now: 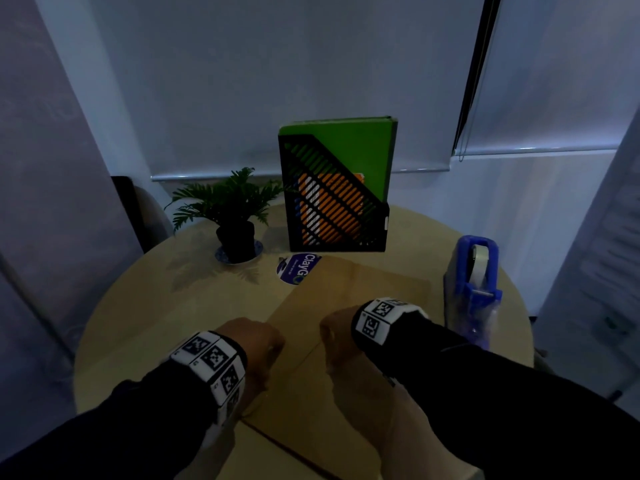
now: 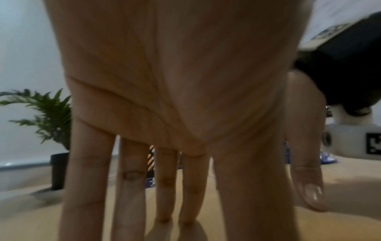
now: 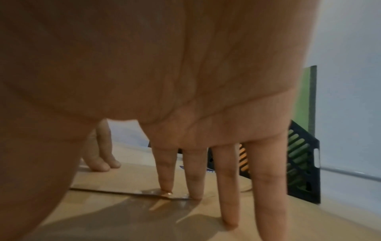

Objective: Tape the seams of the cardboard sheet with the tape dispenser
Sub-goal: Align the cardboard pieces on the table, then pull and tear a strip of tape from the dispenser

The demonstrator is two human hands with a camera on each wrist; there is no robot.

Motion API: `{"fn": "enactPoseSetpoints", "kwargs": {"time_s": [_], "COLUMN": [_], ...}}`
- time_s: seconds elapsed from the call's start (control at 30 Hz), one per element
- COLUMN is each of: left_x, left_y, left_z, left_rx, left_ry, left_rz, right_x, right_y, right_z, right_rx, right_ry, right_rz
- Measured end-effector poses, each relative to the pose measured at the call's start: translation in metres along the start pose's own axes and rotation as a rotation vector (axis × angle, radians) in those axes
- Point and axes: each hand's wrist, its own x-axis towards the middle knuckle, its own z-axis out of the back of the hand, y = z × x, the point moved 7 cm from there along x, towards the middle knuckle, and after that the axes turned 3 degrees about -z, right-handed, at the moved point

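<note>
Your left hand (image 1: 254, 344) sits at lower centre of the head view, and your right hand (image 1: 337, 336) just to its right, both over the cardboard sheet (image 1: 346, 306) that lies flat on the round desk (image 1: 156, 306).

In the left wrist view your left fingers (image 2: 132, 187) point straight down, spread and relaxed, with the tips touching the cardboard; they grasp nothing.

In the right wrist view your right fingers (image 3: 167, 171) are also straight, their tips pressing down on a glossy strip of tape (image 3: 152, 193) that runs along a seam in the sheet, from the left of that frame to the middle. The left hand's fingertips show behind, in the left middle of that frame, touching the same sheet farther along. Neither hand is curled round anything.

The tape dispenser (image 1: 478, 282), blue with a clear roll, stands on the desk at the right of the head view, beside the sheet's right edge and apart from both hands.

Toward the top of the frame stand a black file holder (image 1: 332, 209) with a green folder (image 1: 356, 150), and left of it a potted plant (image 1: 232, 209). A round blue sticker (image 1: 298, 268) lies at the sheet's far corner.
</note>
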Motion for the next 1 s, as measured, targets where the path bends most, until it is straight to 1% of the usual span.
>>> {"fn": "enactPoseSetpoints", "kwargs": {"time_s": [0.07, 0.17, 0.2, 0.27, 0.33, 0.4, 0.47, 0.57, 0.63, 0.7, 0.73, 0.77, 0.83, 0.9, 1.0], "left_x": [0.006, 0.011, 0.010, 0.006, 0.001, -0.004, -0.006, -0.010, -0.013, -0.015, -0.014, -0.010, 0.002, 0.016, 0.034], "left_y": [-0.001, -0.005, -0.006, -0.009, -0.009, -0.010, -0.017, -0.042, -0.066, -0.089, -0.102, -0.116, -0.145, -0.170, -0.195], "left_z": [0.001, 0.001, 0.003, 0.010, 0.022, 0.043, 0.068, 0.110, 0.138, 0.159, 0.168, 0.174, 0.180, 0.182, 0.181], "left_rx": [0.026, 0.098, 0.093, 0.050, -0.030, -0.116, -0.182, -0.244, -0.276, -0.352, -0.397, -0.439, -0.520, -0.594, -0.660], "left_ry": [0.039, 0.074, 0.081, 0.083, 0.034, -0.087, -0.216, -0.423, -0.576, -0.708, -0.746, -0.760, -0.723, -0.647, -0.562], "left_rz": [0.002, 0.025, 0.036, 0.050, 0.056, 0.070, 0.053, -0.027, -0.091, -0.160, -0.201, -0.243, -0.317, -0.364, -0.394], "right_x": [-0.002, -0.005, -0.006, -0.013, -0.022, -0.034, -0.053, -0.096, -0.121, -0.134, -0.138, -0.141, -0.142, -0.136, -0.117], "right_y": [0.000, 0.000, -0.003, -0.013, -0.029, -0.055, -0.078, -0.107, -0.132, -0.164, -0.182, -0.199, -0.228, -0.253, -0.277], "right_z": [0.003, -0.002, -0.003, -0.001, 0.007, 0.018, 0.033, 0.058, 0.066, 0.067, 0.065, 0.063, 0.059, 0.054, 0.050], "right_rx": [0.064, -0.057, -0.077, -0.037, 0.050, 0.128, 0.202, 0.352, 0.452, 0.528, 0.549, 0.563, 0.578, 0.608, 0.658], "right_ry": [-0.057, -0.035, -0.019, -0.027, -0.104, -0.247, -0.440, -0.776, -0.967, -1.092, -1.129, -1.146, -1.130, -1.072, -0.969], "right_rz": [0.014, 0.017, 0.013, 0.037, 0.027, -0.036, -0.083, -0.092, -0.126, -0.198, -0.237, -0.273, -0.334, -0.376, -0.377]}}
